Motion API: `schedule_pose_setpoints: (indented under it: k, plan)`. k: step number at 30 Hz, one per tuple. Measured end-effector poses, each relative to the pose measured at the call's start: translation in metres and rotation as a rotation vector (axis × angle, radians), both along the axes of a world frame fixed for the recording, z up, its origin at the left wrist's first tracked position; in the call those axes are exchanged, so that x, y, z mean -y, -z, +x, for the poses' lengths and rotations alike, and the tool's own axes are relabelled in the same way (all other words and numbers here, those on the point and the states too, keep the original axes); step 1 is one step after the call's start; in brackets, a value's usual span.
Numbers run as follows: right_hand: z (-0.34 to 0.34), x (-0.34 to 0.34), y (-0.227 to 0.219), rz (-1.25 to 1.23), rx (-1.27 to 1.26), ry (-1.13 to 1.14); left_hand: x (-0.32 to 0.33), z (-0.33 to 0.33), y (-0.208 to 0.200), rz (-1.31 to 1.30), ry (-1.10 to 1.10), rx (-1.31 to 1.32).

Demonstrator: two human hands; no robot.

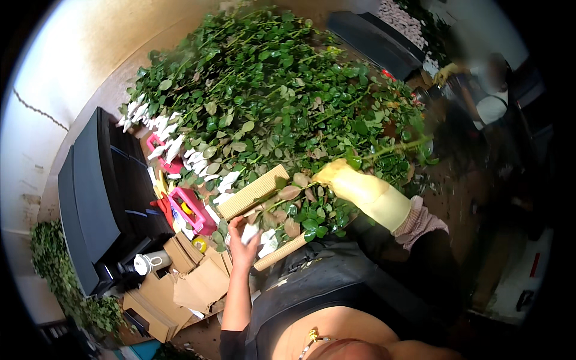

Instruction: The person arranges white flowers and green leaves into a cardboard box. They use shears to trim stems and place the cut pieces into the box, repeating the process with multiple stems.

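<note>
My bare left hand (243, 243) is raised at the near end of a ribbed cardboard strip (253, 191). Its fingers are apart, close beside a white-wrapped flower head (250, 233). A long yellow glove (366, 192) covers my right hand (332, 173), which is closed round a leafy rose stem (393, 147) whose green end sticks out to the right. Brownish leaves (289, 193) hang between both hands. Beyond them lies a large heap of leafy rose stems (258, 90), with white-wrapped heads (171, 135) along its left side. More leaves (318, 219) lie against my apron.
At left stand a dark grey box-like stand (99, 198), a pink plastic holder (191, 211), a white bottle (150, 263) and flattened cardboard (201, 282). A wooden edge (281, 251) runs before my apron. Another person (480, 96) is at the far right, blurred.
</note>
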State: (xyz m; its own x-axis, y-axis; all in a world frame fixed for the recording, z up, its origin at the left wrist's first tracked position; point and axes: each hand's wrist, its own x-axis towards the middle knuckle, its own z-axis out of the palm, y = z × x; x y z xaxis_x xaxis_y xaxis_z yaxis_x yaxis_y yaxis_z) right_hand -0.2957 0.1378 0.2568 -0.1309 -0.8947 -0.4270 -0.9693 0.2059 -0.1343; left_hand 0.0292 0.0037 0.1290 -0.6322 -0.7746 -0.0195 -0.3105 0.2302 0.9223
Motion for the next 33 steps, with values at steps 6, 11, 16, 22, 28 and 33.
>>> schedule_pose_setpoints:
  k: [6, 11, 16, 22, 28, 33]
  plan:
    - [-0.009, -0.014, 0.053, 0.088, -0.188, 0.004, -0.002, -0.003, -0.017, -0.084, 0.106, 0.01]
    - [-0.011, -0.021, 0.06, -0.057, 0.124, 0.113, 0.005, -0.005, -0.026, -0.118, 0.183, 0.04]
    - [-0.064, -0.015, 0.008, -0.094, 0.42, 0.255, 0.005, -0.005, -0.024, -0.128, 0.187, 0.063]
    - [-0.072, 0.087, 0.04, 0.19, 0.224, 0.305, 0.006, -0.004, -0.021, -0.049, 0.174, 0.092]
    - [-0.055, 0.141, 0.067, 0.309, -0.187, 0.114, 0.005, -0.002, -0.022, -0.096, 0.17, 0.095]
    - [-0.057, 0.108, 0.029, -0.572, -0.024, 0.115, 0.005, -0.002, -0.02, -0.092, 0.176, 0.091]
